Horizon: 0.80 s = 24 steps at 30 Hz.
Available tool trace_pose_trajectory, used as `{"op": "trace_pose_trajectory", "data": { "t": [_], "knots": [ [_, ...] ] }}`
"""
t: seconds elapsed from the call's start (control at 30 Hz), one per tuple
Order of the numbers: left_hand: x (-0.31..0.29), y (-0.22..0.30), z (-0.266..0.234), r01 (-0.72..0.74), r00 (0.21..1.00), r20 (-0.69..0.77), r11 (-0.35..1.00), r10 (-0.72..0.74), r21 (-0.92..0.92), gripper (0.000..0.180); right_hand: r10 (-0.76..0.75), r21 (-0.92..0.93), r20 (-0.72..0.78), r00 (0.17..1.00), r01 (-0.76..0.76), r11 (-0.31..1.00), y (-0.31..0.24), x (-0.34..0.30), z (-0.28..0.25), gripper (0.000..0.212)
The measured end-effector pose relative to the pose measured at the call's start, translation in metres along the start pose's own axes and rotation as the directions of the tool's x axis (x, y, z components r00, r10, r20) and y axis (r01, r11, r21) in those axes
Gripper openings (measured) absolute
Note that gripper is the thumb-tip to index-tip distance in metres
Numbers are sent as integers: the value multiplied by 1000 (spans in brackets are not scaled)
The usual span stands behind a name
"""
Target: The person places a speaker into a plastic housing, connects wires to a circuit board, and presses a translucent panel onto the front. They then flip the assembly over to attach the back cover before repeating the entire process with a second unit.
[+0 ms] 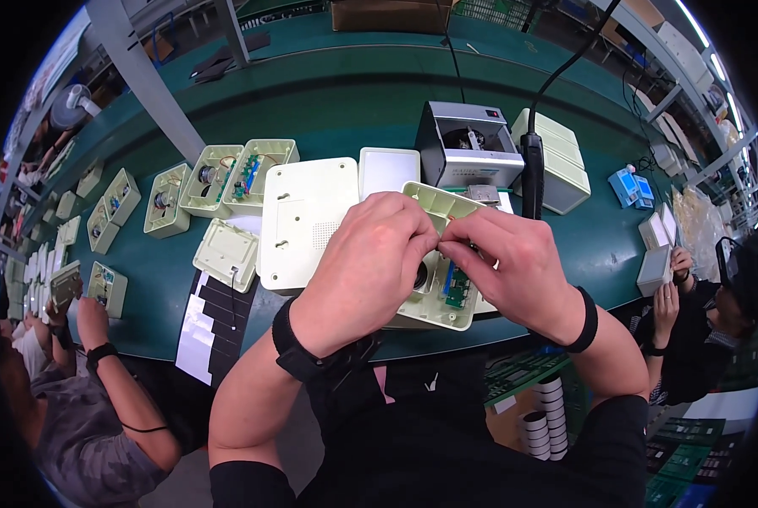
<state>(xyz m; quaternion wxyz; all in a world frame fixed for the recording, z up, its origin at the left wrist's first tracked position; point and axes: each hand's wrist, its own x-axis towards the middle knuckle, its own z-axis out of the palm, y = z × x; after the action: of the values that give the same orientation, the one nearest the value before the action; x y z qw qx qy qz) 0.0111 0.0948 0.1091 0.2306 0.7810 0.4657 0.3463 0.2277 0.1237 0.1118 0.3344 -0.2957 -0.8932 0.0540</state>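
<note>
At the far left a co-worker's hand [67,298] lifts a small open casing above the edge of the green belt [336,110], whose matte surface curves across the view. Further along the belt lie several pale, cream-coloured plastic half-shells [218,178] (boxy, with rounded corners) showing small circuit boards and round parts inside. Beside them rests a flat back cover [305,222], smooth and rectangular, and below it a strip of black and white pads [209,326].

The left hand [363,273] curls over the near side of the open housing [441,254], thumb and forefinger pinched together at its middle. That housing sits tilted at the belt's near edge, between both hands, a green circuit board [457,286] visible in its lower corner. The right hand [514,269] meets the left, its fingertips pinched on something small inside the shell; what it is cannot be told. Behind stands a grey metal box [468,152] with a black cable, and at the far right another worker's hand [680,264] holds a white casing.
</note>
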Motion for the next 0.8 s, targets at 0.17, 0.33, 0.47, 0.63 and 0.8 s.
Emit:
{"op": "trace_pose_trajectory", "data": {
  "t": [0.17,0.33,0.47,0.63,0.8],
  "knots": [
    [-2,0,-2,-25,1000,4,999,25,-20,10,208,135,117,971,-223,965,2,4,-8,10],
    [-3,0,1,-45,998,-39,996,48,76,12,230,199,231,945,-277,940,7,3,-11,10],
    [-6,0,3,-107,990,-70,973,123,206,10,277,182,277,920,-334,925,1,3,-12,11],
    [-10,0,2,-119,987,-77,962,142,246,11,288,171,249,925,-335,926,-4,-4,-6,11],
    [-13,-1,3,-102,990,-65,959,123,263,7,237,111,220,946,-265,958,-4,-7,0,10]
  ]
}}
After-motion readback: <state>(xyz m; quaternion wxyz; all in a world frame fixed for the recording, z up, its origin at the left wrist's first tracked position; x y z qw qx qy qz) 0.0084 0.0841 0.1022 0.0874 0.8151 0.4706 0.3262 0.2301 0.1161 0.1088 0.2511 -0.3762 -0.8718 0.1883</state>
